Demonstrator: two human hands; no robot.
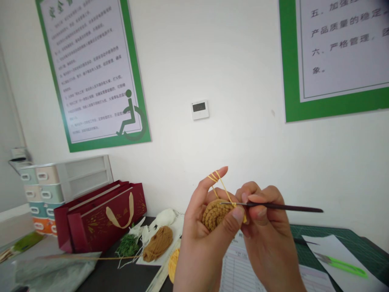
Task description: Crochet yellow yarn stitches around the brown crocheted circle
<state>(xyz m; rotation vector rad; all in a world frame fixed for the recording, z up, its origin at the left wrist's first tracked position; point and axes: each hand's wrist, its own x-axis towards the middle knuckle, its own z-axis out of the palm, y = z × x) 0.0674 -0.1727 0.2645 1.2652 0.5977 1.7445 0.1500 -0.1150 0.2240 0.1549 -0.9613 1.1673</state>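
Note:
My left hand (202, 235) pinches a round brown crochet piece (214, 214) between thumb and fingers. Yellow yarn (223, 184) wraps around its raised index finger and runs down to the edge of the piece. In my right hand (267, 227) is a crochet hook (285, 207) with a dark handle, held nearly level. The hook's thin metal shaft lies across the top of the piece, with yellow yarn on it near my left thumb. A bit of yellow stitching shows beside that thumb. My palm and fingers hide part of the piece.
On the dark table lie a brown yarn skein (158, 243), a yellow yarn ball (174, 265), green yarn (128, 245) and white yarn (165, 217). Dark red gift bags (106, 219) and a drawer unit (45, 194) stand left. Right: a green cutter (343, 265), paper (364, 259) and cutting mat (334, 233).

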